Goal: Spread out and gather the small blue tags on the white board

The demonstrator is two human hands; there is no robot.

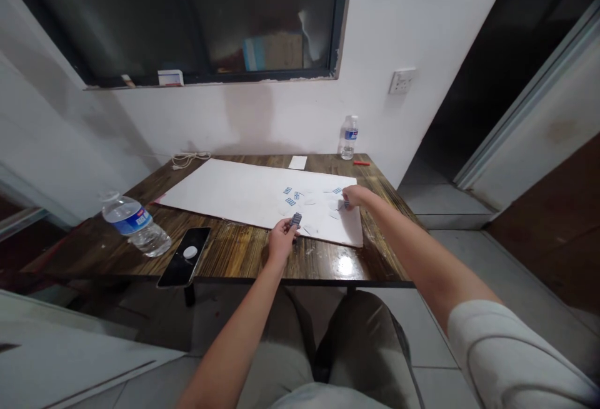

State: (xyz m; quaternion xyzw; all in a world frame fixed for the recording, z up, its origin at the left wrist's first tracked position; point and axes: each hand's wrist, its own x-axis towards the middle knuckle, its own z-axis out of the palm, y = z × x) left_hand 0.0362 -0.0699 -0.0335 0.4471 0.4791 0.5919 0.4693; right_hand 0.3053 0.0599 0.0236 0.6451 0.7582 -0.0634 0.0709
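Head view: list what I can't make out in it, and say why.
All in the head view:
Left hand: hides the lower part of the dark striped thing it holds; too small to count its layers.
Right hand: covers its grip on the small piece.
Blue-patterned pieces: fine markings too small.
Box-like shape: blurred by the window.
Right sleeve: cut off by the picture's edge.

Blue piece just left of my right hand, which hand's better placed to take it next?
Right hand, likely: it's beside the blue piece, while your left hand is farther off, holding a dark piece.
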